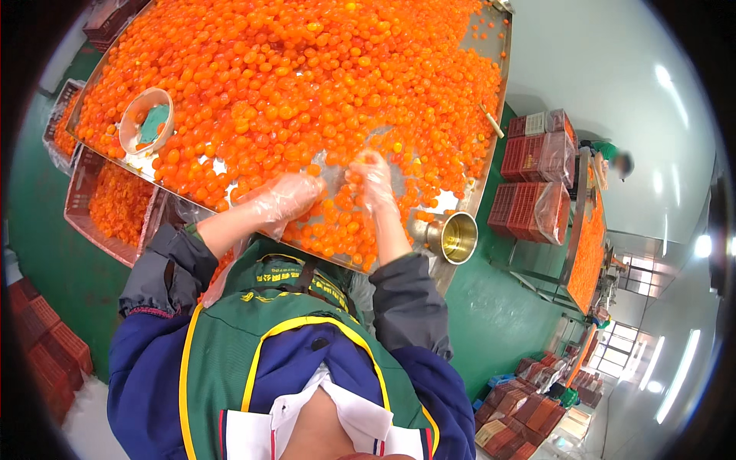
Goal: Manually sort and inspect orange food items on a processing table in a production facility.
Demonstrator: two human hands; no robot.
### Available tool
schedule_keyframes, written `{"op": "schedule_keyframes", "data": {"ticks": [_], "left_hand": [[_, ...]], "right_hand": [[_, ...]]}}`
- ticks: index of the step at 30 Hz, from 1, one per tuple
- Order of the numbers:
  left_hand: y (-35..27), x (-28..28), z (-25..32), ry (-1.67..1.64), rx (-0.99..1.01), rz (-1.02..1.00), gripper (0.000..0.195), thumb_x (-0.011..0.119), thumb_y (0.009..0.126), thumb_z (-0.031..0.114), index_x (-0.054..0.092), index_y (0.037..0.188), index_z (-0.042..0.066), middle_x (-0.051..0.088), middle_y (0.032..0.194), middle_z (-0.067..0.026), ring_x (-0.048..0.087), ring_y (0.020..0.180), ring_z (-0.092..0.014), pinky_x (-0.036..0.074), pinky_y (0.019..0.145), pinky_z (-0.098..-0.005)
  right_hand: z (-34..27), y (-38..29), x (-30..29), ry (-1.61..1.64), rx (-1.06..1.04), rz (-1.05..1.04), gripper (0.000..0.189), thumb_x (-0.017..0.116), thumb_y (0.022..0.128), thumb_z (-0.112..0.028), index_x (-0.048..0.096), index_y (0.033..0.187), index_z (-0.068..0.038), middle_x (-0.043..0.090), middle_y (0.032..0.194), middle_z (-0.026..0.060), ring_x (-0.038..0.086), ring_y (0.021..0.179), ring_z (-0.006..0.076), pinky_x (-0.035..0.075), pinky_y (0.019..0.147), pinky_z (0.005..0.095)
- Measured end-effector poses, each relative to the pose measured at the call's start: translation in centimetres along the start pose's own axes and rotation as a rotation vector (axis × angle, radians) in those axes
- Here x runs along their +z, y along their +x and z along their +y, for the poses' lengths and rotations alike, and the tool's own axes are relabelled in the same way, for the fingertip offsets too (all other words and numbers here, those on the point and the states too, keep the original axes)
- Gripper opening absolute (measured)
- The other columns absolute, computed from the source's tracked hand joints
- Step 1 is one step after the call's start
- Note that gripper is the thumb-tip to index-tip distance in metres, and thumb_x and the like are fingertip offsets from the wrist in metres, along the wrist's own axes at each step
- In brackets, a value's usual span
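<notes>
A metal-topped table (330, 175) is heaped with orange egg yolks (276, 98), small, round and glossy. My left hand (293, 198), in a clear plastic glove, is low over the near edge of the heap, its fingers pointing right and blurred. My right hand (372, 177), gloved the same way, has curled fingers among the yolks just right of a bare metal patch. Whether either hand grips a yolk is hidden. Loose yolks lie between my wrists and along the near edge. A metal cup (460, 237) with yellow liquid is by the right corner.
A white bowl (129, 123) with a green item inside is on the left of the table. Below it stands a lined crate (103, 236) of orange pieces. A thin stick (491, 122) lies on the right rim. Stacked red crates (520, 213) and another person (606, 152) are farther right.
</notes>
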State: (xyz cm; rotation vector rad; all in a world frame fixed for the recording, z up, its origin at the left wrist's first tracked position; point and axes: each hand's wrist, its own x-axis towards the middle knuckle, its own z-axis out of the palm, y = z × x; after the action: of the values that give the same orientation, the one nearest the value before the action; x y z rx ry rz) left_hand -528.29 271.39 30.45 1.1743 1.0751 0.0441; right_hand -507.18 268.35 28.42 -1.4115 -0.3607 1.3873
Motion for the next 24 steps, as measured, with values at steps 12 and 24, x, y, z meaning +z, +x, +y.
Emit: {"op": "schedule_keyframes", "data": {"ticks": [12, 24], "left_hand": [[-1.2, -2.3, -4.0, 0.309, 0.708, 0.357, 0.031, 0.052, 0.101, 0.030, 0.064, 0.109, 0.002, 0.064, 0.092, -0.0115, 0.062, 0.082, -0.025, 0.050, 0.071, -0.0408], [-18.8, -14.9, -17.8, -0.151, -0.072, 0.141, 0.013, 0.067, 0.090, 0.017, 0.062, 0.084, 0.006, 0.057, 0.073, 0.0010, 0.057, 0.076, -0.012, 0.048, 0.074, -0.0318]], "right_hand": [[2.4, 4.0, 2.9, -1.487, -0.518, 0.020, 0.020, 0.066, 0.084, -0.012, 0.068, 0.103, -0.007, 0.068, 0.102, 0.0185, 0.068, 0.092, 0.0351, 0.057, 0.076, 0.0445], [4.2, -5.3, 13.2, -1.000, -0.878, -0.505, 0.053, 0.079, 0.081, -0.022, 0.061, 0.129, -0.009, 0.065, 0.106, 0.0148, 0.065, 0.101, 0.0280, 0.053, 0.089, 0.0365]]}}
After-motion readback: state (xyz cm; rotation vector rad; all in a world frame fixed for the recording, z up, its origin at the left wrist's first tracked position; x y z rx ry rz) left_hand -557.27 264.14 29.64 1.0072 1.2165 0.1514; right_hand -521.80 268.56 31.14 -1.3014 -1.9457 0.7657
